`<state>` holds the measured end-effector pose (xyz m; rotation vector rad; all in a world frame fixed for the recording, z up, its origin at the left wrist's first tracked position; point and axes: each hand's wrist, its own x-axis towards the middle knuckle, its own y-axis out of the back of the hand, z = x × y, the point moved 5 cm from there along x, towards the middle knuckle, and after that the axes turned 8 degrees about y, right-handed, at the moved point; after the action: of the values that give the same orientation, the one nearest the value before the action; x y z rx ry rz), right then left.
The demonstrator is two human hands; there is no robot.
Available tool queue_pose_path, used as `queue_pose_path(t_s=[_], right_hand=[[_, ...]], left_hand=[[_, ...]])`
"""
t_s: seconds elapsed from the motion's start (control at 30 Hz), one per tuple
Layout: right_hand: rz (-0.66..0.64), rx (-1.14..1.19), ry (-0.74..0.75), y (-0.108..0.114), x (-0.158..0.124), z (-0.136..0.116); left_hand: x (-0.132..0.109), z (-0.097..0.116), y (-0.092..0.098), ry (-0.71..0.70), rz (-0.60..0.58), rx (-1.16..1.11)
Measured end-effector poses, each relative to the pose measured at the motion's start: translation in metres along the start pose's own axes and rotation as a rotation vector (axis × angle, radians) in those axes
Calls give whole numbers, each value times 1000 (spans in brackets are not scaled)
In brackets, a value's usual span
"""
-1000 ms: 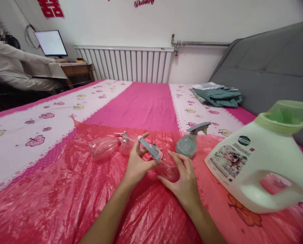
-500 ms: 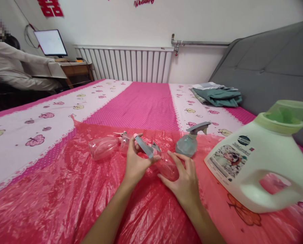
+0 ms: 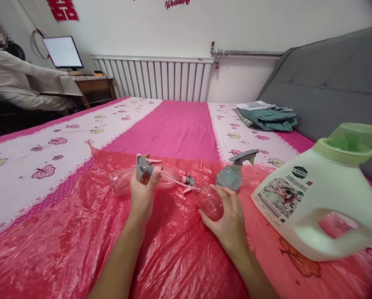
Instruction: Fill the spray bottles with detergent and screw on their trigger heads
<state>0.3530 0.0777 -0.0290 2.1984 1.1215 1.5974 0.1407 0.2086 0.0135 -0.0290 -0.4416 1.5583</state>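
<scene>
My left hand [image 3: 142, 195] is closed on a grey and pink spray head [image 3: 144, 166], lifted off to the left with its thin tube [image 3: 173, 179] trailing back toward the bottle's neck. My right hand [image 3: 227, 218] is wrapped round a clear pink spray bottle [image 3: 209, 202] that lies tilted on the red plastic sheet [image 3: 64, 232]. Behind my left hand lie other clear pink bottles [image 3: 121, 181]; one has a spray head on it. A blue-grey spray bottle [image 3: 232, 174] stands just beyond my right hand.
A large white detergent jug [image 3: 316, 199] with a green cap stands at the right. Folded green clothes [image 3: 268, 117] lie farther back on the pink bedspread [image 3: 170, 128]. A grey headboard [image 3: 329, 79] runs along the right. A person sits at a desk with a monitor [image 3: 62, 52] at far left.
My left hand has pulled the spray head off the bottle and carried it left and up, drawing the tube out. My right hand has kept hold of the bottle.
</scene>
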Motion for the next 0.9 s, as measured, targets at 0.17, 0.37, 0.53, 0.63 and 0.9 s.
queue_pose_path(t_s=[0.17,0.37,0.53,0.63,0.9], right_hand=[[10,5,-6,1,0,2],[97,120,-81,6,3,3],[124,229,-137,6,2,2],[70,274,-123,3,2,-1],[-100,358,-139,-9,-6,-2]], left_hand=[[6,8,7,-17,67,-105],[14,14,20,39,102,-185],[20,0,30,238,-37,231],[19,0,30,297,-114,347],[16,12,33,211,-195,636]])
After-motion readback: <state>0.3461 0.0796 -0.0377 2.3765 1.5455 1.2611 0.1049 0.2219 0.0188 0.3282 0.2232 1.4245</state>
